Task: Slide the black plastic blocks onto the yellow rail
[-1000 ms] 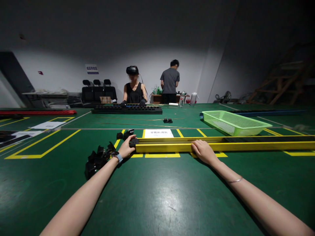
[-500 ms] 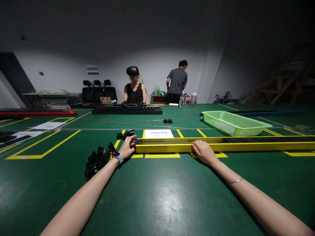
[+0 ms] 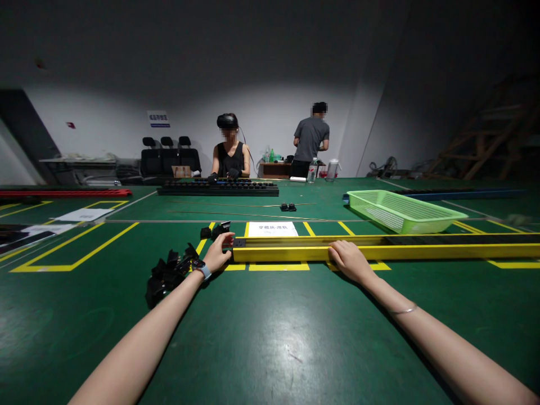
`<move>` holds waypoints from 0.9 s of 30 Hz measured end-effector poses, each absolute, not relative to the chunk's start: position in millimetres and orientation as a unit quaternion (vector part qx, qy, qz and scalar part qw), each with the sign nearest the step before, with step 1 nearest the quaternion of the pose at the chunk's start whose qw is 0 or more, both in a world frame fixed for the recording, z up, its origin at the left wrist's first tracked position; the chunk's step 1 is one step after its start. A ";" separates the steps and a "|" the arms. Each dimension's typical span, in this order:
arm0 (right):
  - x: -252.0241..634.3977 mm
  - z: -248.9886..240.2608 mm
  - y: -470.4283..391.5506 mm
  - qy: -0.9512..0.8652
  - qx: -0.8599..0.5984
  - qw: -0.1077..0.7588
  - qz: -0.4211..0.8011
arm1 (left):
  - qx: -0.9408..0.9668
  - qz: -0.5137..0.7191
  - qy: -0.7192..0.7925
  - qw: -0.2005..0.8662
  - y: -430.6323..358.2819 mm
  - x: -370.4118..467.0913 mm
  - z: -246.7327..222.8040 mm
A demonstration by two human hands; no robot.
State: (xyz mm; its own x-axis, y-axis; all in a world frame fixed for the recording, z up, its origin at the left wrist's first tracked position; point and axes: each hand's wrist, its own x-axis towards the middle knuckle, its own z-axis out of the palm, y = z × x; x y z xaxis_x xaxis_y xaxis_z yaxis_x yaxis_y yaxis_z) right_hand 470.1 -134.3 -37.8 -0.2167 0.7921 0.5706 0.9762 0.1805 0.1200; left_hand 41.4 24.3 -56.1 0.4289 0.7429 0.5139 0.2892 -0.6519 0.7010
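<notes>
A long yellow rail (image 3: 287, 254) with a channel along its length lies across the green table in front of me. In its left end sits a small black block (image 3: 239, 242). My left hand (image 3: 218, 253) is at that end, thumb and fingers apart and curved, the fingertips close to the block; whether they touch it is hard to see. Further right, my right hand (image 3: 349, 260) has its fingers curled over the rail's near wall, gripping it. Beside my left wrist lies a heap of black plastic parts (image 3: 169, 273), with more black parts (image 3: 216, 229) just beyond that hand.
Behind the rail are a printed paper sign (image 3: 273, 229), a pair of black pieces (image 3: 288, 207), thin rods (image 3: 236, 214) and a green basket (image 3: 405, 214). Across the table a person (image 3: 230, 157) works at black rails (image 3: 217, 191); another person (image 3: 311, 140) stands behind.
The black block has slid right, further into the rail's end, and more of it shows clear of my left fingers. My right hand has stayed put. The standing person has shifted right.
</notes>
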 end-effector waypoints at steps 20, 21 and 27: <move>471.2 -40.1 -131.7 -0.747 -0.585 0.199 -0.244 | 0.772 0.453 0.336 0.294 23.4 38.3 -55.2; 471.6 -40.3 -131.4 -0.747 -0.585 0.200 -0.244 | 0.771 0.454 0.333 0.295 23.0 38.4 -54.7; 471.6 -40.2 -131.8 -0.745 -0.592 0.191 -0.241 | 0.782 0.454 0.327 0.275 17.7 39.4 -49.7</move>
